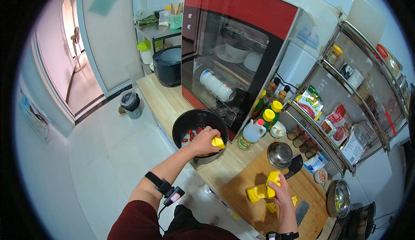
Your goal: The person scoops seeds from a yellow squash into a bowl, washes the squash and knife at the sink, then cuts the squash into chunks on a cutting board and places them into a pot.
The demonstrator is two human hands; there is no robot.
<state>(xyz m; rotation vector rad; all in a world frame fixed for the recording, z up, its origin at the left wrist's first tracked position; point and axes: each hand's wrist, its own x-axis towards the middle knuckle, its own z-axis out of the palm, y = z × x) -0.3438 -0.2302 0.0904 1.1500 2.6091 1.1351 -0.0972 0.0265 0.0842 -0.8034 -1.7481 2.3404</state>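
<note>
My left hand grips a chunk of yellow pumpkin over the near right rim of a dark inner cooking pot. Red dates lie inside the pot; my hand and forearm hide part of its bottom. In my right hand is a larger curved pumpkin piece, held above the wooden cutting board. Beside it on the board sits another thick pumpkin piece, with smaller yellow bits nearby. A grey knife blade lies right of my right wrist.
A red-framed glass-door cabinet stands behind the pot. Bottles crowd its right side. A metal bowl and a black utensil rest at the board's far edge. A metal rack holds packets; a steel basin is at right.
</note>
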